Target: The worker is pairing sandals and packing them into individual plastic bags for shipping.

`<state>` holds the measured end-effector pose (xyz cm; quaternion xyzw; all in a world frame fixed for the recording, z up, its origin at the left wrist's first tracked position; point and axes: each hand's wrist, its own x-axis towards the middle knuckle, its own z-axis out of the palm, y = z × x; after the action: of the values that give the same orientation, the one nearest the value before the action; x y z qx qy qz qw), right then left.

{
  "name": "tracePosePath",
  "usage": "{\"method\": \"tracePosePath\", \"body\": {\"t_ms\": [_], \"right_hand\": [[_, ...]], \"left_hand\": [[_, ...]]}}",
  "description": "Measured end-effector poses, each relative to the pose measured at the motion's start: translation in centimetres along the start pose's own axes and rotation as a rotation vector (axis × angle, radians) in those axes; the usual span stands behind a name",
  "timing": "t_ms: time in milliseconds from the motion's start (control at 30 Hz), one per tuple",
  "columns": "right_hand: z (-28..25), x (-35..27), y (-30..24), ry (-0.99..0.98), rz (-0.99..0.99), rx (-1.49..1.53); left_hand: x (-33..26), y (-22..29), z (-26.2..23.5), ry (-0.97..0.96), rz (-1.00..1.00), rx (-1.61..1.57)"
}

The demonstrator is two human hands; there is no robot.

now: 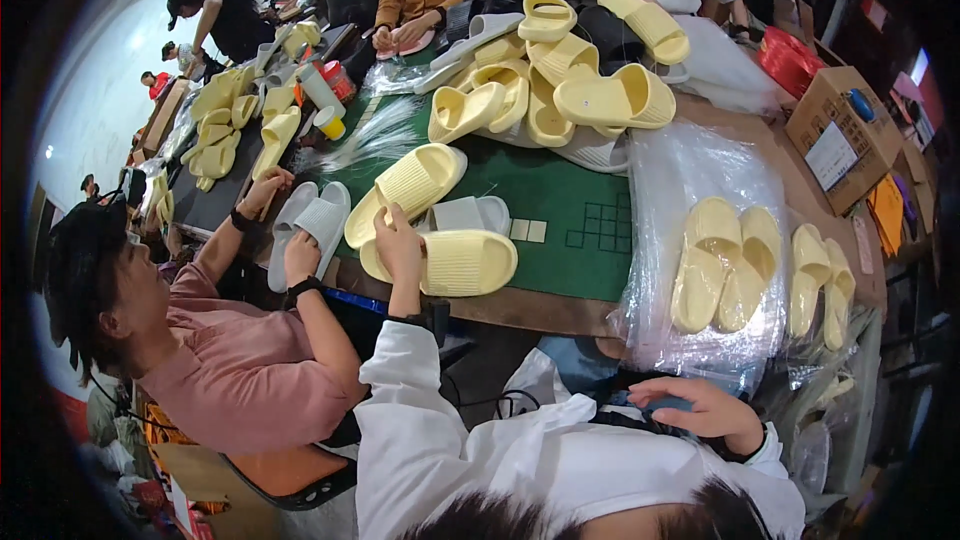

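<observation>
Fingers (392, 230) of the left hand (400, 245) are stretched forward and lie on the near yellow slipper (455, 262), at its inner edge, spread slightly and pressing on it rather than closing round it; whether the thumb hooks under the foam I cannot tell. That slipper lies sole up, ribbed, at the front edge of the green mat (570, 210), centre-left of the frame. Just above it a second yellow slipper (405, 190) leans tilted, also ribbed side up, touching or nearly touching the hand.

The right hand (700, 415) sits low in the lower right of the frame, over the lap, fingers loosely curled and pointing left, holding nothing that I can make out.

Judging how far the work has come: to the right of the mat, bagged pairs (725, 265) lie in clear plastic on the tabletop (560, 308), with another pair (822, 285) beside them, so some packing looks done. A loose pile of slippers (560, 90) in the upper centre looks yet to be handled, which suggests much is left.

The slippers are pale yellow, thick, soft-looking foam slides with a broad strap and grooved soles. At the left a person in a pink shirt (240, 370) handles grey slippers (310, 225).
</observation>
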<state>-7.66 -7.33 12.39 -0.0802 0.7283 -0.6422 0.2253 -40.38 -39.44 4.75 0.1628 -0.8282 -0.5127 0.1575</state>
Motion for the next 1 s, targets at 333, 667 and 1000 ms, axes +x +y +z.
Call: {"method": "tracePosePath", "body": {"t_ms": [333, 667, 1000], "right_hand": [[0.4, 0.8, 0.2, 0.022, 0.032, 0.022], [0.8, 1.2, 0.3, -0.004, 0.017, 0.007], [0.4, 0.9, 0.0, 0.035, 0.061, 0.014]], "left_hand": [[-4.7, -2.3, -0.7, -0.374, 0.319, -0.055], [6.3, -2.8, -2.1, -0.702, -0.468, -0.904], [15.4, 5.4, 1.1, -0.19, 0.708, 0.194]]}}
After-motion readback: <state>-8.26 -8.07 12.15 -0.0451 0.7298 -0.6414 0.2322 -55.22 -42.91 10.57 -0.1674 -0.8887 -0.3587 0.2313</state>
